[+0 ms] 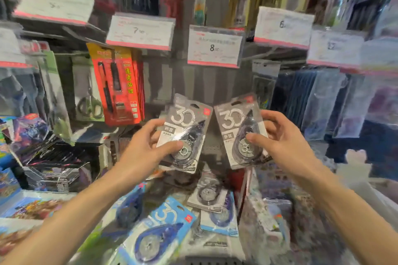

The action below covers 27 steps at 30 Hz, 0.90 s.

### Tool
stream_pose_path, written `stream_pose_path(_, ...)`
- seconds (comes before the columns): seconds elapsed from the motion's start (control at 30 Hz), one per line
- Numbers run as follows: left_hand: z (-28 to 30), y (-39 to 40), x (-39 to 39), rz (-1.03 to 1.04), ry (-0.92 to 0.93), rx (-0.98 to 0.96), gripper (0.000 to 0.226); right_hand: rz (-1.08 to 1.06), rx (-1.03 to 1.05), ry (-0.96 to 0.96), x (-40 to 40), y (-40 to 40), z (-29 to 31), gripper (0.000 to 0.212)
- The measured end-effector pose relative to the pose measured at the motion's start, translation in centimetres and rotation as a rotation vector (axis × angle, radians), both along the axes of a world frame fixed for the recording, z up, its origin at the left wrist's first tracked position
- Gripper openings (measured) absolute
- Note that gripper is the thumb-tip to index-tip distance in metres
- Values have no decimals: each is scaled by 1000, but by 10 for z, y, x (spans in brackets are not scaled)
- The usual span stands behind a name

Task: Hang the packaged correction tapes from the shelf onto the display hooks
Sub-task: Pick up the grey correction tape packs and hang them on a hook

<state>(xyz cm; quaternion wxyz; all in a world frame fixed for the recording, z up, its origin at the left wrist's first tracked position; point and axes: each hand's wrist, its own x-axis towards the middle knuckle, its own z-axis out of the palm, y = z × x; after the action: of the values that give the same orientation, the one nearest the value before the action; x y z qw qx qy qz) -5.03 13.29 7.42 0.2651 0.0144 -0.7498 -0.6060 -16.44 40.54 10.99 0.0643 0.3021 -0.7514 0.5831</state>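
My left hand [148,142] grips a grey packaged correction tape [187,122] marked "30", thumb on its front. My right hand [277,142] holds a second grey correction tape pack [234,122] the same way, beside the first. Both packs are upright, raised in front of a bare grey back panel under the 8.00 price tag [215,46]. The hook behind that tag is blurred and I cannot make it out. On the shelf below lie more packs: a grey one [207,193] and blue ones [159,230], [221,219].
Red pen packs [116,86] and scissors [90,103] hang at the left. Blue clear sleeves [318,101] hang at the right. Price tags [140,31], [282,27] jut out overhead. Card boxes [53,165] crowd the left shelf. A white bin edge [366,191] stands at the right.
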Motion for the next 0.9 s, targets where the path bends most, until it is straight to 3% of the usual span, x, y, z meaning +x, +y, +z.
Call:
stream_pose_path(0.3,30,97,-11,117,73,-31,53,142,-47,117,-34,88,13,44)
stream_pose_path(0.5,56,114,5,194,84,-132,56,167,-84,109,-36,104,18,44)
stream_pose_path(0.7,68,124,10,156,122,-206,35,157,-100,99,-35,115,22,41)
stream_pose_path(0.9,78,117,16,173,165,-241,37,139,-135,125,-32,115,28,44)
